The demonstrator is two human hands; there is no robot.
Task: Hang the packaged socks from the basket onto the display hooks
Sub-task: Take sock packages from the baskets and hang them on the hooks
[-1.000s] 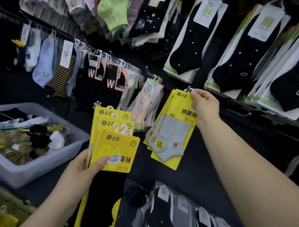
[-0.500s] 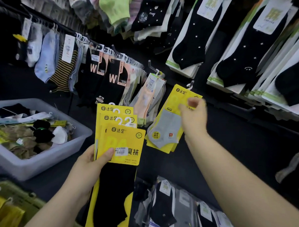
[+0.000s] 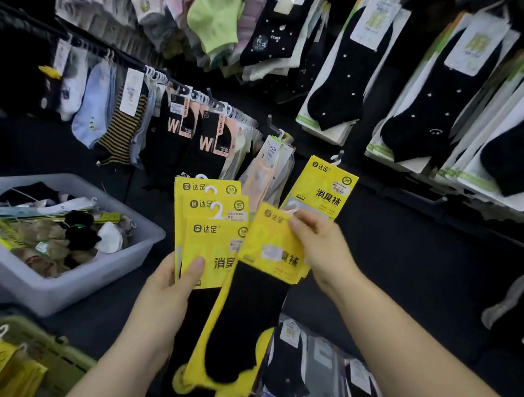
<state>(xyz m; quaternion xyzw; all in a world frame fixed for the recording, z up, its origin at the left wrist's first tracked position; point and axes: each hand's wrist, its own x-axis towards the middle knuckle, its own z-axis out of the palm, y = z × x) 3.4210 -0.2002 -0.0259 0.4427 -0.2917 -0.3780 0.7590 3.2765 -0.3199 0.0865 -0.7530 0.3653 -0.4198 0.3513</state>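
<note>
left hand (image 3: 160, 296) grips 3 fanned packs (image 3: 205, 226) | right hand (image 3: 321, 246) pinches 1 loose pack (image 3: 270, 246) by top edge, lapping fan's right edge | 1 hung pack (image 3: 324, 186) on hook (image 3: 336, 159) just above | open wall (image 3: 402, 264) rightward

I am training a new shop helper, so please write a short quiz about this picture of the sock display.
1. True or false: the left hand holds several yellow packs.
2. Which colour is the sock in the single pack that the right hand pinches? A white, B black, C green.
3. Fill in: the loose socks lie in a grey ___.
Key: 1 true; 2 B; 3 bin.
</note>
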